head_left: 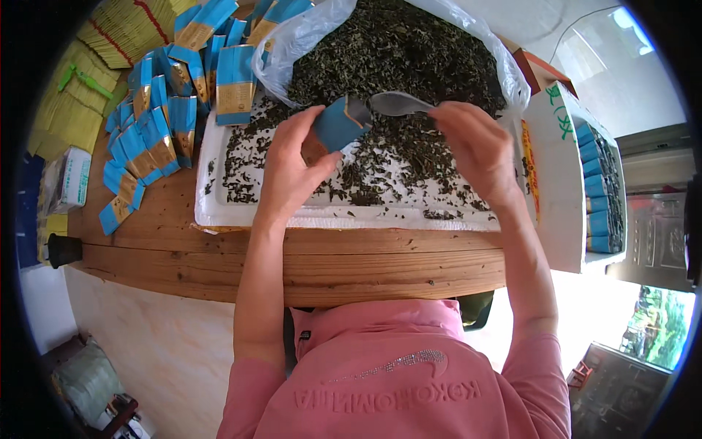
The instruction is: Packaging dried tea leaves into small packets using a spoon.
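My left hand (292,168) grips a blue and brown pouch (333,130), tilted with its top open toward the right. My right hand (479,150) holds a grey spoon (398,104), its bowl beside the pouch's mouth. Both are over a white foam tray (208,208) scattered with dark, dry leaf pieces. At the tray's back, a translucent plastic bag (512,80) lies open, heaped with the same leaves (395,51).
Several blue pouches (157,143) lie piled on the wooden table (351,260) at the left, near yellow stacks (69,88) and a black cup (64,251). A white box (556,197) of upright blue pouches (599,190) stands at the right.
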A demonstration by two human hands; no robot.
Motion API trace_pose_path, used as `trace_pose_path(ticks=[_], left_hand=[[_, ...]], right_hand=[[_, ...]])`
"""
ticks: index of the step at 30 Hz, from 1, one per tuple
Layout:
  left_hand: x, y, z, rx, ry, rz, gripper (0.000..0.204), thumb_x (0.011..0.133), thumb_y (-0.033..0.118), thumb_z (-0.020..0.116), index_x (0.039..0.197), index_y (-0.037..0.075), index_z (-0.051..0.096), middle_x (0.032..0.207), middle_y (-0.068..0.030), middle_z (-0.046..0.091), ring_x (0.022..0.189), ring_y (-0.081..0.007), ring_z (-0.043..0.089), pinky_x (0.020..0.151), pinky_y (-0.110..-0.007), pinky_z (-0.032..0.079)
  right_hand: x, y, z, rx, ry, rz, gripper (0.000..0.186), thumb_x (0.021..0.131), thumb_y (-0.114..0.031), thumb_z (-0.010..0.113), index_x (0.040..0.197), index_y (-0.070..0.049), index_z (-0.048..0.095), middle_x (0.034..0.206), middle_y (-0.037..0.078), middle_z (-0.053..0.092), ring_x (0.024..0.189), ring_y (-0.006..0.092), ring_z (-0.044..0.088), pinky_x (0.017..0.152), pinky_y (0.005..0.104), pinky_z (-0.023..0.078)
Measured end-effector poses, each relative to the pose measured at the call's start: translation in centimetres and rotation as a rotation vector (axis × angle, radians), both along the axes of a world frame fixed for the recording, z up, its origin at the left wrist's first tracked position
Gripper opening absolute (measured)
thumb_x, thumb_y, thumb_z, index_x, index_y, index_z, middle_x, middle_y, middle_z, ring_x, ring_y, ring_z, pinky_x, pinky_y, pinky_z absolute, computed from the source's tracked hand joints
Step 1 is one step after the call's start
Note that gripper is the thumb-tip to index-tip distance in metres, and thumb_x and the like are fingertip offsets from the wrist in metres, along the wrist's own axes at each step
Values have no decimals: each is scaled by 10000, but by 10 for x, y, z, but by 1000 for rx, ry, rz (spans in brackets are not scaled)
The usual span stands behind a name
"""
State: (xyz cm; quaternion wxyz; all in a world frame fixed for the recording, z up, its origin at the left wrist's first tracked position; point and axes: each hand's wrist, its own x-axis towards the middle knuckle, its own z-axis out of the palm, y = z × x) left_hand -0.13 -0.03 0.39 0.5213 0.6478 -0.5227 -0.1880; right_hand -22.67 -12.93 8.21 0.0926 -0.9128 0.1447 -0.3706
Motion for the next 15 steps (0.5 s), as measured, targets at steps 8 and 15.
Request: trace_pose_path(ticks=[8,15], left_hand=[[2,0,0,-50,21,59,571,711,41,742,1246,29,545,1071,-80,579,846,-163,586,764,-298,487],[7,-2,-2,-40,19,89,566,721,83,753,1247,32,550,1121,-85,592,920,-186,596,819,-315,479]], right_hand=[[-84,-20,-25,468,283,-434,102,887,-33,612,970,0,661,725,65,669,661,108,643,602,245,490],[-11,-31,-66,513,47,-307,106,880,-4,593,964,15,655,703,71,655,656,112,645,602,254,500]])
